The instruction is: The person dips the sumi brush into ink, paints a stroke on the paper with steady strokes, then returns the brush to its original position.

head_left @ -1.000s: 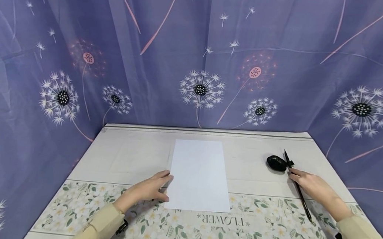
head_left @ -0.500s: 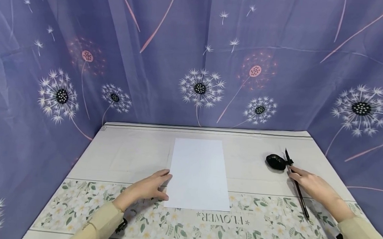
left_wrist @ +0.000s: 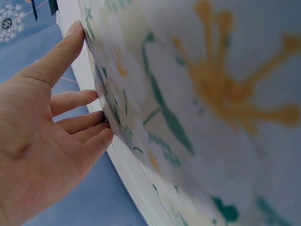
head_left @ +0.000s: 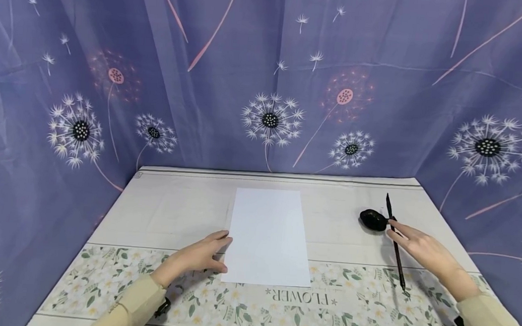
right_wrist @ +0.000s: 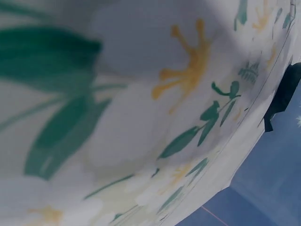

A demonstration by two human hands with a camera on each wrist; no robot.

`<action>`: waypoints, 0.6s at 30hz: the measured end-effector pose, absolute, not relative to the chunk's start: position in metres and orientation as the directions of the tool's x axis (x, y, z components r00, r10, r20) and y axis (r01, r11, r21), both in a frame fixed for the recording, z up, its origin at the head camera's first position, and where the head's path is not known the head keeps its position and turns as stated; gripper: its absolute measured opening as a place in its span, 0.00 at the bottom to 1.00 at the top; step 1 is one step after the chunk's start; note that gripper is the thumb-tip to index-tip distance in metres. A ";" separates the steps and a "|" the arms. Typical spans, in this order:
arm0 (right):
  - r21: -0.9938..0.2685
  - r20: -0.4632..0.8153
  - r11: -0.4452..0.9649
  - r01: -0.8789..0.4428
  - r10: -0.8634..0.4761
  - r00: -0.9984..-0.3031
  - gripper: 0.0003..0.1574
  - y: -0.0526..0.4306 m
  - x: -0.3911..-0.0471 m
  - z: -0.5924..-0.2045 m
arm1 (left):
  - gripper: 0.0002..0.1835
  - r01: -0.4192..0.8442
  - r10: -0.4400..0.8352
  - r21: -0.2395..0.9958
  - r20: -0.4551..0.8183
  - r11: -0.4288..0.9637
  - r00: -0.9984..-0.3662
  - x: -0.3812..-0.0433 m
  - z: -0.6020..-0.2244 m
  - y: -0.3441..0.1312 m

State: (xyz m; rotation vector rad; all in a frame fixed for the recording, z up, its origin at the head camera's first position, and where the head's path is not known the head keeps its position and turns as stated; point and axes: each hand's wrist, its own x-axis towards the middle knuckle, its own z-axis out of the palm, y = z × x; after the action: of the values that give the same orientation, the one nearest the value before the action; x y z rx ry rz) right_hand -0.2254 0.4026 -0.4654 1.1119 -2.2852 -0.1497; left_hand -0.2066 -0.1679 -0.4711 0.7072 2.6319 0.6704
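Note:
A long dark writing brush [head_left: 397,261] with a black tip is pinched in my right hand [head_left: 425,249], its tip pointing to the far side of the table. Just left of those fingers sits a rounded, glossy black object [head_left: 372,220], perhaps an ink dish. My left hand [head_left: 197,257] rests at the left edge of a blank white sheet of paper [head_left: 267,239]. In the left wrist view the same hand [left_wrist: 51,113] shows spread fingers, fingertips right at the table. The right wrist view leaves my right hand out; a dark shape [right_wrist: 284,94] stands at its right side.
A pale cloth [head_left: 186,198] with a flowered band and the upside-down word FLOWER covers the table. Purple curtains [head_left: 208,144] with dandelions close in its back and both sides. Dark straps [head_left: 162,307] sit at my wrists.
The brush's near end has swung left and its tip has shifted toward the far side, so it stands straighter in my right hand. My left hand stays beside the paper.

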 end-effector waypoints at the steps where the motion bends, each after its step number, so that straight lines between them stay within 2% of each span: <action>1: 0.345 0.470 0.638 -0.688 -0.752 -0.462 0.26 0.402 -0.226 -0.464 | 0.46 0.382 0.539 0.519 -0.191 0.765 -0.821 -0.206 -0.471 -0.168; 8: 0.329 0.568 0.655 -0.680 -0.712 -0.411 0.37 0.397 -0.226 -0.453 | 0.46 0.377 0.537 0.517 -0.201 0.769 -0.820 -0.207 -0.471 -0.168; 18: 0.349 0.734 0.680 -0.644 -0.626 -0.263 0.26 0.385 -0.237 -0.423 | 0.46 0.366 0.525 0.513 -0.205 0.776 -0.826 -0.208 -0.473 -0.167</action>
State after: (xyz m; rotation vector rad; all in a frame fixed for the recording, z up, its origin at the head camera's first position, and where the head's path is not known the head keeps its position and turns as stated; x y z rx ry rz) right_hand -0.2367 0.3851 -0.4230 0.9852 -1.9581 0.0251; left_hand -0.2081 -0.1675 -0.4727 0.6826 2.6324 0.6602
